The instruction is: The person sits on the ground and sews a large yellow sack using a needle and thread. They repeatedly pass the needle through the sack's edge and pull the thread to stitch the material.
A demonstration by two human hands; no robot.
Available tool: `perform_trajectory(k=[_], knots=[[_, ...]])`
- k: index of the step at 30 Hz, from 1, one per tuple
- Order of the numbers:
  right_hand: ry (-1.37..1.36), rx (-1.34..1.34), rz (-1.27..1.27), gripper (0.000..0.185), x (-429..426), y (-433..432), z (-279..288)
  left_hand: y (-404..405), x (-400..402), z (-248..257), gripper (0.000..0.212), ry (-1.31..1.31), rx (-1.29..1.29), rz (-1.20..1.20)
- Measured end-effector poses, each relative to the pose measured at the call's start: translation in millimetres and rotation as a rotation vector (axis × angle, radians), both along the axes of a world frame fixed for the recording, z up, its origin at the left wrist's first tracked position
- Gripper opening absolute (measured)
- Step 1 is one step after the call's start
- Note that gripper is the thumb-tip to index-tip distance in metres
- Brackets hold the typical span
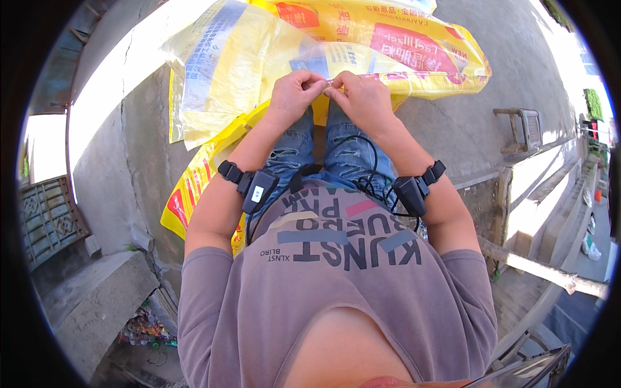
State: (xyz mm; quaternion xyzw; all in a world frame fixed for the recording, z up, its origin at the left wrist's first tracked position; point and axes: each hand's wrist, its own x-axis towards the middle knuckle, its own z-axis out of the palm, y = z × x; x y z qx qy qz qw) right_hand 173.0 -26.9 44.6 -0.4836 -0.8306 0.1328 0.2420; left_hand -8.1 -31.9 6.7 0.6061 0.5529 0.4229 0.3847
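Both of my hands meet above my knees at the near edge of a yellow woven plastic fertilizer sack [436, 82]. My left hand [296, 94] and my right hand [364, 99] pinch a small piece of the sack's edge between thumbs and forefingers. A pale cord loops over the edge right of my right hand. A translucent plastic liner or sack [218, 82] with a blue stripe spreads out to the left. Another yellow sack [194, 184] hangs down beside my left forearm. What exactly lies between my fingertips is too small to tell.
Cracked concrete ground [145, 111] surrounds the sacks. A small stool [526, 128] stands at the right, near concrete steps [538, 199]. A wooden pole [538, 266] slants at lower right. Plastic bottles [145, 330] lie at lower left, by a concrete block [106, 296]. A black cable [373, 160] loops over my lap.
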Motion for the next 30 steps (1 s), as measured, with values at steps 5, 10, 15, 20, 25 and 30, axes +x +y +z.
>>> perform_trajectory(k=[5,10,15,20,25,30], knots=[[0.165,-0.185,0.037,0.019,2,2,-3,0,2,0,0.02,0.012,0.008,-0.022],[0.472,-0.475,0.15,0.016,4,-9,-12,-1,1,-2,0.018,0.066,0.061,-0.021],[0.582,-0.483,0.13,0.013,2,-19,-19,-4,0,-1,0.019,0.072,0.057,-0.035],[0.437,-0.505,0.234,0.017,5,-22,-3,-3,0,-2,0.02,0.092,0.008,-0.039],[0.244,-0.534,0.229,0.016,31,-10,26,4,-6,-1,0.022,0.045,-0.056,-0.088],[0.461,-0.475,0.051,0.011,36,-1,31,4,-9,8,0.022,0.037,-0.175,-0.117]])
